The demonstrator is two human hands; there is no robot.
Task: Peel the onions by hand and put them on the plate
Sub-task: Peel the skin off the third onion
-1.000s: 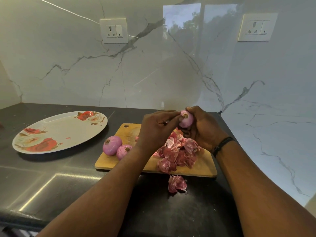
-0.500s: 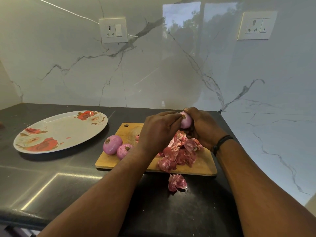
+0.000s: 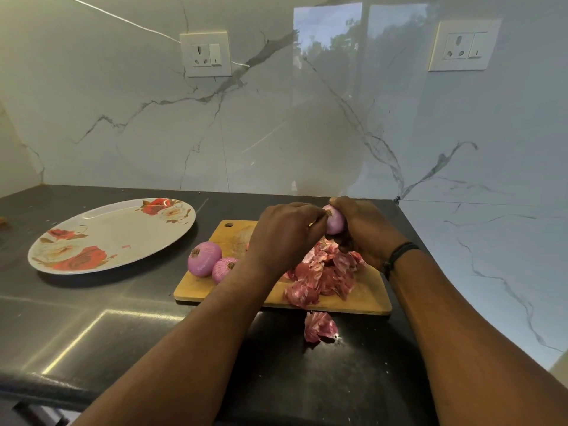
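Right hand (image 3: 362, 229) curled gripping, left hand (image 3: 285, 235) fingertips pinching, forearms converging

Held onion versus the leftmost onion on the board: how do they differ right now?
The held onion is up in the air, gripped by the right hand while the left hand pinches at its end; the leftmost onion lies untouched on the board. The held onion looks paler and smoother, the leftmost onion deeper pink with lines. Both are small, round and off the plate.
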